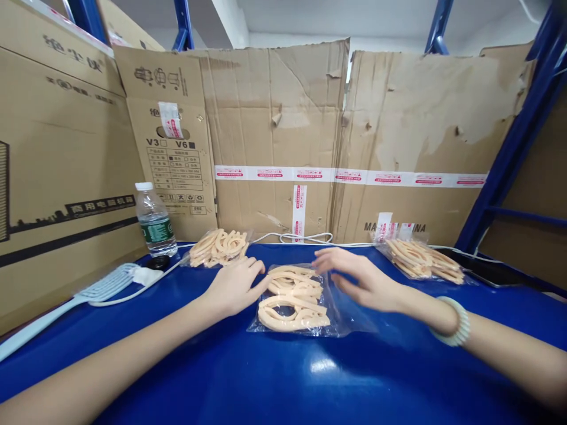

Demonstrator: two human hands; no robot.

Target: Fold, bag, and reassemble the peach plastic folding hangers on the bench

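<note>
A clear plastic bag (354,321) with carved, curvy pale-wood pieces (292,313) inside lies flat on the blue tabletop in front of me. At the bag's left edge is my left hand (237,284), its fingers stretched out and thumb apart, holding nothing. Over the bag's upper right side hovers my right hand (361,277), fingers spread and thumb apart, also with nothing in it. Whether either hand touches the plastic I cannot tell. A pale ring-like band (456,321) circles my right wrist.
More bagged wooden pieces lie at the back left (219,247) and back right, the right bag (416,258) beside a dark flat phone-like object (496,273). A water bottle (155,221), a light-blue racket-shaped item (106,283) and a white cable (305,237) lie around. Cardboard walls (274,136) enclose the blue table (274,383).
</note>
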